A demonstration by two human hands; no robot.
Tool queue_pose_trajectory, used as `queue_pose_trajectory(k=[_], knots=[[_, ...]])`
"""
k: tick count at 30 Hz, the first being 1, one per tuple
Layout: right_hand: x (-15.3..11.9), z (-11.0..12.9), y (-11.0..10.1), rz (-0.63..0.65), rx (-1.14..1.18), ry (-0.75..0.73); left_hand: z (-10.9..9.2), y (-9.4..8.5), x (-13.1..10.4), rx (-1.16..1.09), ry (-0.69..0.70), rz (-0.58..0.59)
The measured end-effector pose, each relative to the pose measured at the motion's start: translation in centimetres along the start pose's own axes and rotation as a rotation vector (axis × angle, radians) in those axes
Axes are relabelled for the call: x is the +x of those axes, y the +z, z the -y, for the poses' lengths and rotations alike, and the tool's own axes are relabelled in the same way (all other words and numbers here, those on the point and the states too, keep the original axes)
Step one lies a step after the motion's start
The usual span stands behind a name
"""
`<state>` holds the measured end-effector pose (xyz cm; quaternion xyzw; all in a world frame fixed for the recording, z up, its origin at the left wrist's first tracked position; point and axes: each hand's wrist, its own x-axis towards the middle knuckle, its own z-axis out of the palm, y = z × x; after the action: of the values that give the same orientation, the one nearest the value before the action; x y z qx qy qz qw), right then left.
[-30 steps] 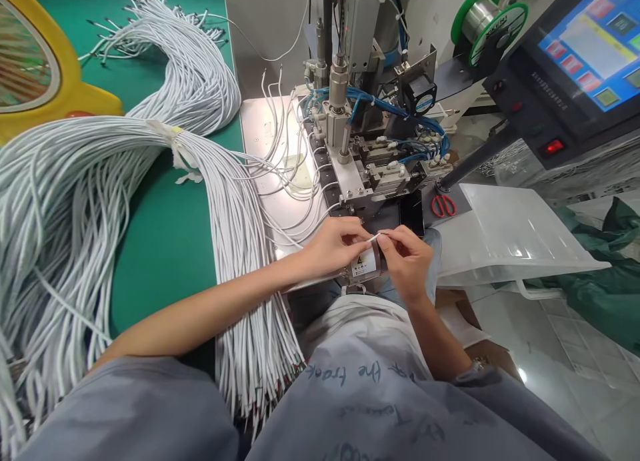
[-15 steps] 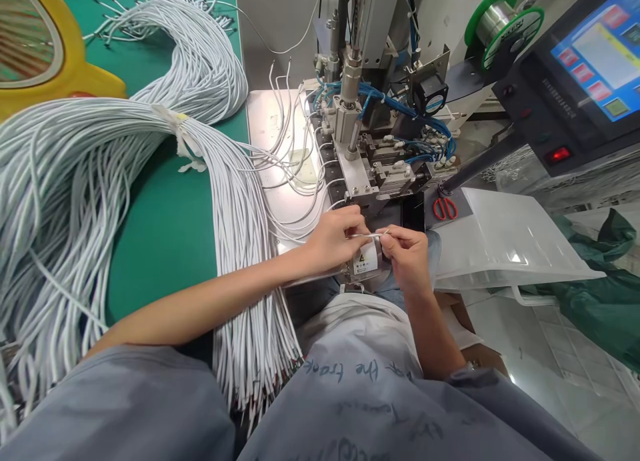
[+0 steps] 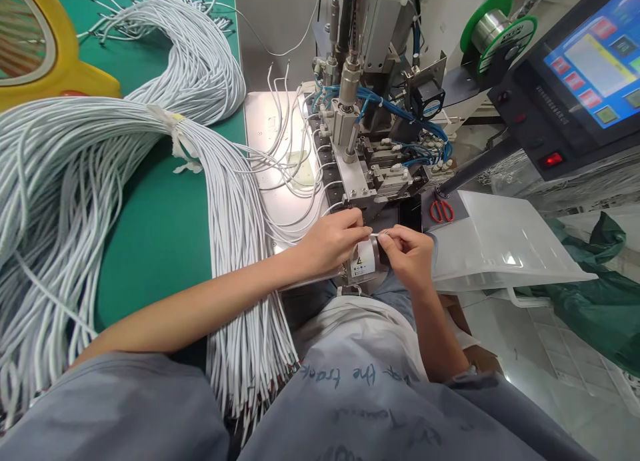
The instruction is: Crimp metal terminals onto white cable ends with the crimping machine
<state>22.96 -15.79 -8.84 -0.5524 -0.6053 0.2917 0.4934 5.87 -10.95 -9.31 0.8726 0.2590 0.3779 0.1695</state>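
Observation:
A thin white cable point(image 3: 375, 235) runs between my two hands, just in front of the machine. My left hand point(image 3: 336, 239) pinches it a little back from its end. At the end itself, the thumb and fingertips of my right hand point(image 3: 407, 249) are closed on it; the tip is mostly hidden by them. Close behind my hands stands the machine point(image 3: 356, 174), with metal cylinders, clamps and blue air tubes. Several white cables loop out of its left side over a lit white plate point(image 3: 260, 124). Below my fingers is a label point(image 3: 363, 259) with a warning triangle.
Large bundles of white cables point(image 3: 235, 214) lie on the green table point(image 3: 155, 227) at left, one tied with tape. A yellow-framed object point(image 3: 75, 61) sits far left. At right are red-handled scissors point(image 3: 442, 211), a clear plastic sheet point(image 3: 505, 241), a wire spool point(image 3: 497, 34) and a control screen point(image 3: 595, 67).
My right hand has shifted slightly to the right, and less of the cable's end shows past its fingers. My left hand keeps its pinch. The whole view has moved slightly.

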Motion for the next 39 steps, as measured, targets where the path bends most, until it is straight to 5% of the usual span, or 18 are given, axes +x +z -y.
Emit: queue_pose_trajectory(k=[2,11,21,39], knots=[[0.4,-0.3,-0.2,0.024,0.015,0.008,0.0,0.1,0.0,-0.065,-0.021,0.018],[-0.4,-1.5,2.6,-0.229,0.218,0.134,0.0,0.1,0.3,-0.408,-0.175,0.138],[2.5,-6.1,1.9,0.057,0.176,0.334,1.4,0.2,0.6,0.345,-0.323,0.567],[3.5,-6.0,2.7,0.149,0.262,0.508,1.5,-0.1,0.7,0.434,-0.176,0.596]])
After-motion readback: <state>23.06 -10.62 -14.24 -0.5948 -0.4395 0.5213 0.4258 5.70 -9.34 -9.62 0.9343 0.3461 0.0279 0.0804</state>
